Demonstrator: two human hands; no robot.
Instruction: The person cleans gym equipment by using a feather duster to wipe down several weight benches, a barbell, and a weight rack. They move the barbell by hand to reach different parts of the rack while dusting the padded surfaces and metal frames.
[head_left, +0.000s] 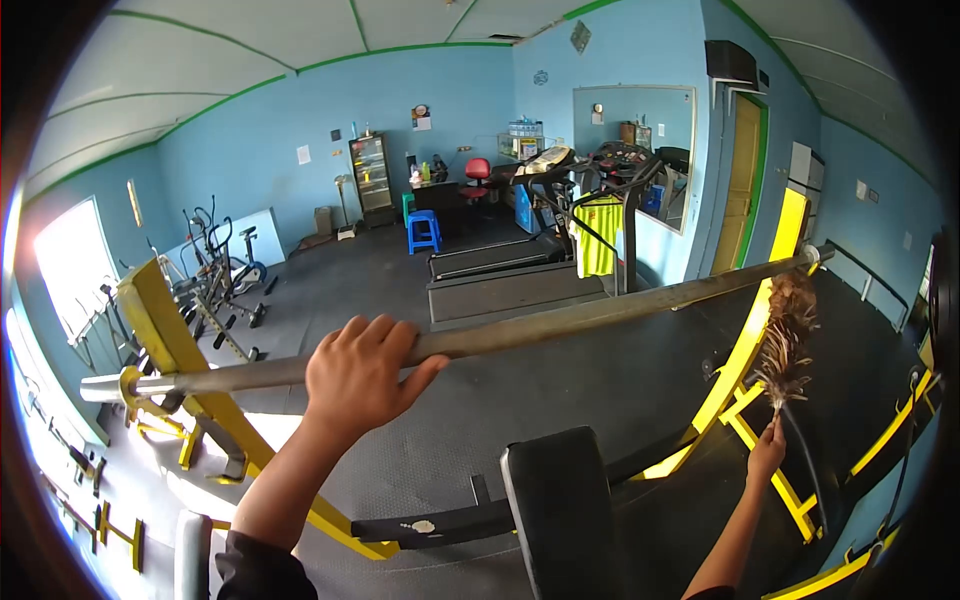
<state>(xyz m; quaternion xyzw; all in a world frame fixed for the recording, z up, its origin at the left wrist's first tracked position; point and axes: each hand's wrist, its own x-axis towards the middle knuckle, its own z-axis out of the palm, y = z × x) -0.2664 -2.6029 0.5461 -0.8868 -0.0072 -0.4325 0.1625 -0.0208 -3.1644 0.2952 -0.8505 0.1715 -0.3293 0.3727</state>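
My left hand rests over a long metal barbell bar, fingers curled over the top and thumb along the near side. The bar lies across a yellow rack, supported by the left upright and the right upright. Lower right, my right hand is closed around the handle of a brown feather duster. Its feathers point upward, and their tip is at the right end of the bar, by the upright. A black padded bench stands below the bar between my arms.
Beyond the bar are a treadmill with a bright yellow-green cloth on it and a blue stool. Exercise bikes stand at the left. A black crossbar runs low between the uprights. More yellow frames are at the right.
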